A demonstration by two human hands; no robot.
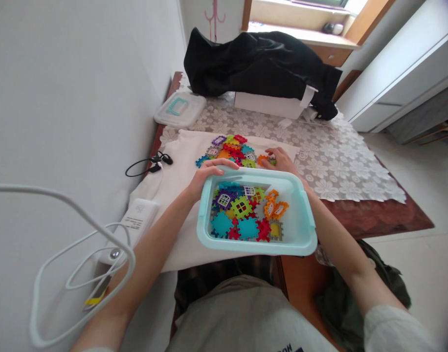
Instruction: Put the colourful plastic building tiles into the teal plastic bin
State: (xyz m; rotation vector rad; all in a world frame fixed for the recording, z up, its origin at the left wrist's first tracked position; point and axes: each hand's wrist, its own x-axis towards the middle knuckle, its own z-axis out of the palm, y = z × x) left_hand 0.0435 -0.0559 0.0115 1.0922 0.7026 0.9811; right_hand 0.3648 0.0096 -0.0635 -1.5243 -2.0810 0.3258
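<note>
A pale turquoise plastic tub is tilted toward me above the near edge of the table, holding several colourful interlocking building pieces. My left hand is closed on its far left rim, fingers lying along the edge. Beyond the tub, a pile of more toothed pieces in red, blue, green, purple and grey lies on a white cloth. My right hand is behind the tub's far right side, its fingers curled around an orange piece and a green one at the pile's right. The tub's rim partly hides that hand.
A clear lid with a turquoise handle lies at the back left. Black earphones, a white power strip and a looping white cable are along the left wall. A black garment covers a white box at the back.
</note>
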